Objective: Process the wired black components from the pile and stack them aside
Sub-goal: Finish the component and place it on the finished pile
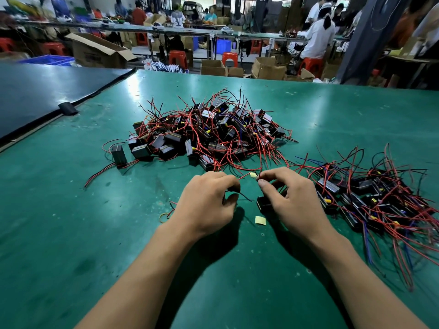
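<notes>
Currently gripping one small black boxy wired component in right hand, pinching a thin black lead with left hand; probably needing transfer next onto tangled right-side stack.

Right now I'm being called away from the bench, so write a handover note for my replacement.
Left hand pinches a thin black wire.
Right hand grips one small black boxy component and pinches a red wire.
Unprocessed: large tangled pile of black red-wired components, mid green table.
Done: smaller heap of them at right.
Left: finish this one, then work through the pile.
</notes>
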`<state>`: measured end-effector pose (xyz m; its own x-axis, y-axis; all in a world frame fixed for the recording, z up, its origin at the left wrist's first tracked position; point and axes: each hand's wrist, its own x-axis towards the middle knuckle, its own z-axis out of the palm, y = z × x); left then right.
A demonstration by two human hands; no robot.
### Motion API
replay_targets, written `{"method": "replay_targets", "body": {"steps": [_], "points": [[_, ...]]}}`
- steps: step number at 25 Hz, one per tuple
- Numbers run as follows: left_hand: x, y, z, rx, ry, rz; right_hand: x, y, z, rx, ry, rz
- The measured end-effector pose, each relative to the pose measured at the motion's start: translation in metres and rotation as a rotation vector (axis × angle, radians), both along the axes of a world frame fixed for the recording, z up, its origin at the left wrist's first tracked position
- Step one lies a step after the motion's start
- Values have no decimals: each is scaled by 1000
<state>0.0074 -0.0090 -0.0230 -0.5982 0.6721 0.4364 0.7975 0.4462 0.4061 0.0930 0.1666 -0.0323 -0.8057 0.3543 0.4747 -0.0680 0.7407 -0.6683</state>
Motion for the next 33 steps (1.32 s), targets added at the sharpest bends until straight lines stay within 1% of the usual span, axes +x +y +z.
{"method": "replay_targets", "body": {"steps": [4,6,8,10,13,16,21,27,33], "points": [[-2,7,4,192,-154,60,-1,0,0,-6,-80,-29],[-5,15,5,177,-242,34,-1,-2,0,-12,-116,-13],[-5,18,2,78,-303,-9,-1,-3,0,-22,-144,-12],[-5,17,-2,35,-307,5,-2,-2,0,-17,-161,-25],[-7,12,-3,130,-301,26,-2,1,-2,-2,-163,-63],[-6,10,-2,211,-322,9,0,0,-1,-8,-176,-40],[-6,8,-7,211,-325,123,0,-7,1,-92,-184,-3],[0,11,-6,184,-280,94,-1,-11,-2,-70,-210,-12],[3,14,-7,245,-296,88,-2,-11,0,-87,-196,-15]]}}
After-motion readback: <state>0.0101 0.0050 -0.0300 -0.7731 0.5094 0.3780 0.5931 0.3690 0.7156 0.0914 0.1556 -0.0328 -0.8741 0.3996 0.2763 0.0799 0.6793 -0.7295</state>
